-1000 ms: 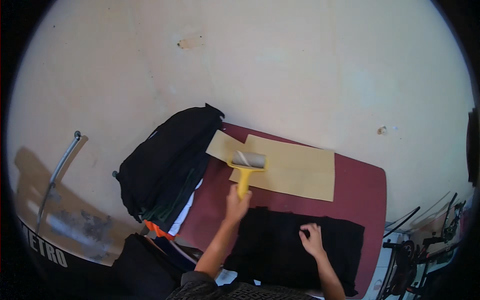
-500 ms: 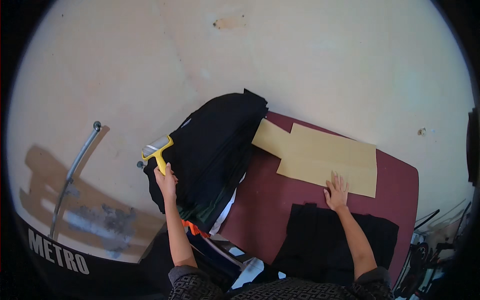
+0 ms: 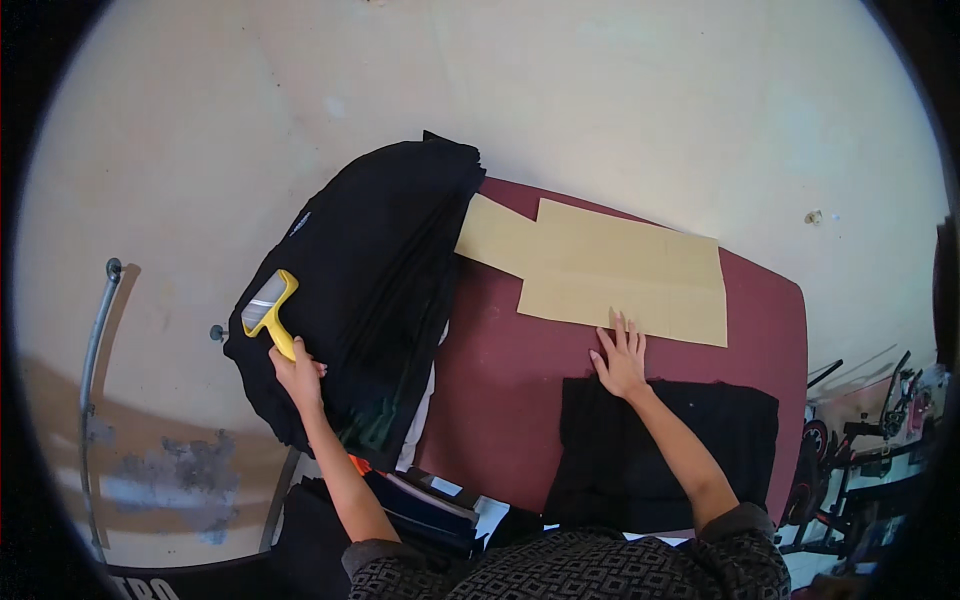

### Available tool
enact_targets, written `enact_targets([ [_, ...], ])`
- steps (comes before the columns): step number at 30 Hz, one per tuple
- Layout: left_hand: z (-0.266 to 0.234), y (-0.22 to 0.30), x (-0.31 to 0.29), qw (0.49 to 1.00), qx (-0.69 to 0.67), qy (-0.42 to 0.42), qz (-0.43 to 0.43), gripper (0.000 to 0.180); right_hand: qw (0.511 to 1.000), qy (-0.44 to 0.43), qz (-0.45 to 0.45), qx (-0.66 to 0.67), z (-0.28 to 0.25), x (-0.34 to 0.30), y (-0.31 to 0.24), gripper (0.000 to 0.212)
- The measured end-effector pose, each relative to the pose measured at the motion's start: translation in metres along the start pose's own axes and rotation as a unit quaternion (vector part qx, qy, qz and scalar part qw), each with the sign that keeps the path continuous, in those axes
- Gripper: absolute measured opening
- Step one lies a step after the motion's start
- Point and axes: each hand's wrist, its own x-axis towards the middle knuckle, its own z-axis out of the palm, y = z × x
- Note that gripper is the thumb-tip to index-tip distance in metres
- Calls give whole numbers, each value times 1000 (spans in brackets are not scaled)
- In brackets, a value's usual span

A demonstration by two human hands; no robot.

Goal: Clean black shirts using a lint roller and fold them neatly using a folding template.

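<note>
My left hand (image 3: 299, 376) grips the yellow handle of a lint roller (image 3: 268, 303), whose pale cylinder is over the left side of a thick stack of black garments (image 3: 375, 225). Whether the roller touches the cloth I cannot tell. With fingers spread, my right hand (image 3: 622, 362) rests at the lower edge of a flat tan cardboard template (image 3: 625, 268), fingertips on the board. The template's narrow end lies beside the stack. A folded black cloth (image 3: 665, 450) lies under my right forearm, near the table's front edge.
Everything lies on a maroon-covered table (image 3: 490, 400) against a pale wall (image 3: 600, 90). A curved metal bar (image 3: 92, 350) is fixed to the wall at the left. Folded items (image 3: 430, 510) sit below the stack, and bicycle-like equipment (image 3: 850, 450) stands at the right.
The whole view has shifted, so the table sits higher and further left. My left hand has brought the roller over the garment stack. The right hand stays at the template's edge, slightly further left along it.
</note>
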Motion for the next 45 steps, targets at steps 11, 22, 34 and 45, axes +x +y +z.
enact_targets([
  [11,-5,10,-5,999,-33,-14,-19,29,974,157,44,158,-94,55,-21,50],
  [22,-20,5,-5,998,-63,5,-20,28,890,407,-107,173,-307,29,-116,34],
  [34,-159,110,-53,937,-243,223,118,11,852,222,-449,150,-161,125,-302,40],
  [45,-33,87,-10,991,-75,-86,65,27,868,132,-457,141,-104,88,-265,45],
])
